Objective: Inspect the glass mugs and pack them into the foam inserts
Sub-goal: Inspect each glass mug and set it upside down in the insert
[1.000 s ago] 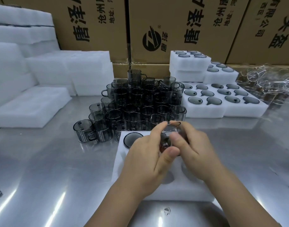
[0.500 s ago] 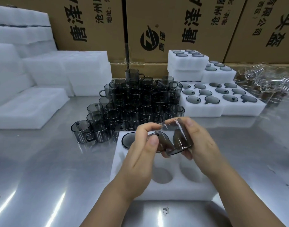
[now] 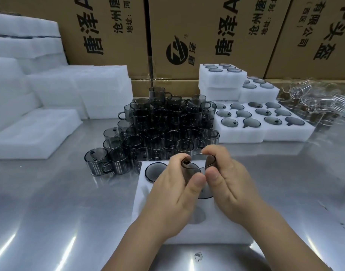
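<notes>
Left hand (image 3: pixel 175 194) and right hand (image 3: pixel 226 184) both pinch the mug (image 3: pixel 199 162) by its rim over the insert (image 3: pixel 216 231). A slip could knock it into the pile (image 3: pixel 163 130).

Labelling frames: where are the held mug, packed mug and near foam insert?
Held mug (image 3: pixel 198 162): head view, mouth.
Packed mug (image 3: pixel 155 172): head view, visible top.
Near foam insert (image 3: pixel 212 233): head view, bare top.

smoky grey mugs (image 3: pixel 159 132), white foam inserts (image 3: pixel 189 229)
</notes>
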